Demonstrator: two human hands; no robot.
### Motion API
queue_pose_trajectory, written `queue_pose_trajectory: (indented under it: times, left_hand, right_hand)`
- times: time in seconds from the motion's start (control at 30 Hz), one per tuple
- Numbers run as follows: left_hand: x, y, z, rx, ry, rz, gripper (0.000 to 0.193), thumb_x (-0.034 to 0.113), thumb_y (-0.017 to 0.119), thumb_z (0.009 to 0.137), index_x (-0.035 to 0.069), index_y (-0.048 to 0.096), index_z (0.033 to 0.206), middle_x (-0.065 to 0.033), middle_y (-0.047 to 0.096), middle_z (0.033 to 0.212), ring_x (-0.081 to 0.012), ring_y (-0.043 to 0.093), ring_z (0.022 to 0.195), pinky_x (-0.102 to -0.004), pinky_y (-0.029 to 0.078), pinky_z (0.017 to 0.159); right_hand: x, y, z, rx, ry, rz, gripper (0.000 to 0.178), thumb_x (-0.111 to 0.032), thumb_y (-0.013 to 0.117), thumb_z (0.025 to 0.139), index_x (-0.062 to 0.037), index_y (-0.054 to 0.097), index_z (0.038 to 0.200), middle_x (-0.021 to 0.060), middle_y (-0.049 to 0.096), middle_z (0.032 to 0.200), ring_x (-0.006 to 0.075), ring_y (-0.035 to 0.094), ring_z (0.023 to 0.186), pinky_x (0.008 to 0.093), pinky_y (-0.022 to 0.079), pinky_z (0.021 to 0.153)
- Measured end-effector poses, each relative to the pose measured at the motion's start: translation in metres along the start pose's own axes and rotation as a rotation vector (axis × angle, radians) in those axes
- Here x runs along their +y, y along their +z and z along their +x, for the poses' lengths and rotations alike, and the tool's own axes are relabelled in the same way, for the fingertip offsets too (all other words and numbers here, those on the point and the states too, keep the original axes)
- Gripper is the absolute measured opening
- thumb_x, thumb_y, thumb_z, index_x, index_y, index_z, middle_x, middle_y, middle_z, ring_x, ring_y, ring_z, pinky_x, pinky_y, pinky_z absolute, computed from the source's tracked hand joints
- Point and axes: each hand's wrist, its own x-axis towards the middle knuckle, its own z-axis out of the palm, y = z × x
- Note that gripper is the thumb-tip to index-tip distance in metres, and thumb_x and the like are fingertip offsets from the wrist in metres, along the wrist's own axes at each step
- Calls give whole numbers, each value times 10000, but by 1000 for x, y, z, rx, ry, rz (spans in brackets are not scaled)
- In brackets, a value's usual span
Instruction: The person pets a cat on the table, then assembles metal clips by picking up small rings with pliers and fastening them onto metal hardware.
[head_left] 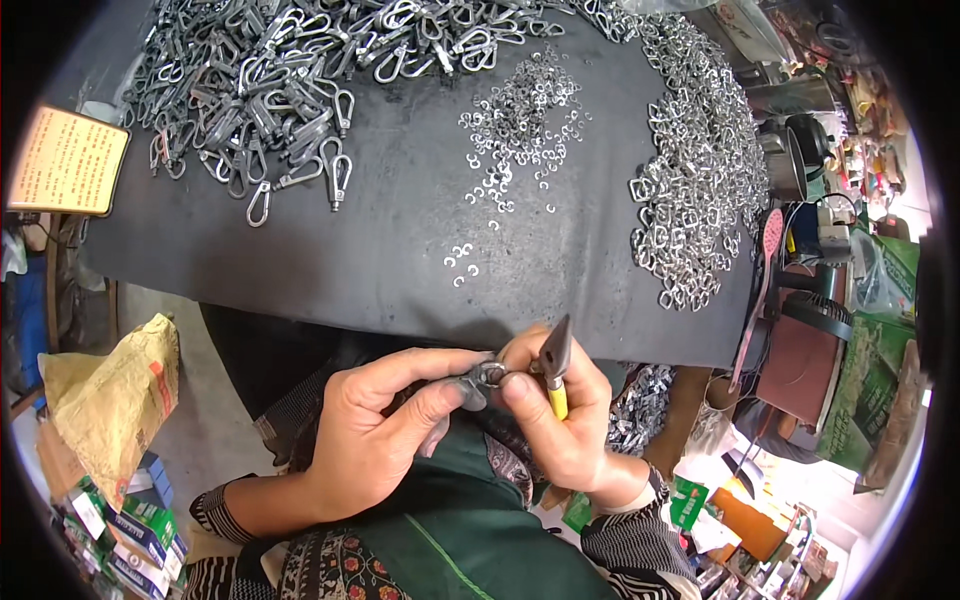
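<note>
Close to the table's front edge, my two hands meet. My left hand point(375, 425) is closed, thumb and fingers pinching a small dark metal piece point(474, 390) that looks like part of a snap hook. A shiny metal ring point(492, 373) shows at its top, between my fingertips. My right hand point(560, 440) is closed around pliers point(556, 352) with a yellow handle, their pointed dark jaws up and away from the piece. My right thumb and forefinger press at the ring; my fingers partly hide how the parts join.
On the dark table point(330, 260) lie a heap of snap hooks point(270, 110), small C-shaped clips point(525, 110) and a pile of metal D-rings point(700, 170). A pink fly swatter point(772, 232) hangs along the right edge. A yellow paper sack point(120, 400) stands at left; boxes point(140, 540) lie below.
</note>
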Motion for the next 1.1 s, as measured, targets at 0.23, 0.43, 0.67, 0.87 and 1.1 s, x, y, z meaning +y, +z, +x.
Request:
queue_pose_trajectory:
  times: [0.23, 0.43, 0.67, 0.87, 1.1]
  left_hand:
    - [6, -4, 1, 8, -62, -55, 250, 80, 639, 983, 14, 689, 1219, -16, 704, 845, -32, 530, 608, -194, 440, 537]
    - [1, -6, 4, 24, -57, -4, 241, 83, 643, 982, 21, 693, 1209, -13, 698, 829, -28, 516, 590, -204, 440, 527]
    - [-5, -25, -3, -121, -290, -105, 215, 116, 645, 984, -1, 678, 1161, -19, 703, 866, -27, 540, 628, -202, 449, 564]
    - [-1, -27, -3, -188, -190, -7, 178, 67, 638, 969, -13, 679, 1123, -54, 706, 955, -73, 610, 782, -236, 498, 723]
    - [-1, -35, 1, -189, 14, 111, 177, 9, 673, 923, -15, 692, 1097, -74, 691, 1005, -118, 633, 869, -264, 493, 800]
  right_hand:
    - [-5, -11, 8, 18, 29, -81, 50, -39, 616, 984, -11, 575, 994, 6, 581, 886, 61, 494, 779, 230, 418, 690]
    - [-18, -10, 18, -109, 12, -324, 143, -38, 703, 901, -10, 603, 999, 61, 600, 885, 129, 562, 757, 269, 450, 675]
    - [-50, -32, 52, -151, -301, -1499, 398, -315, 793, 787, -77, 632, 1062, 76, 550, 917, 264, 537, 844, 394, 404, 733]
    - [-49, -26, 62, -173, -381, -1691, 378, -283, 780, 784, -90, 630, 1073, 88, 534, 948, 264, 533, 880, 405, 396, 778]
    - [-58, -11, 64, -197, -285, -1762, 301, -204, 785, 784, -86, 639, 1019, 80, 540, 884, 266, 543, 827, 396, 402, 714]
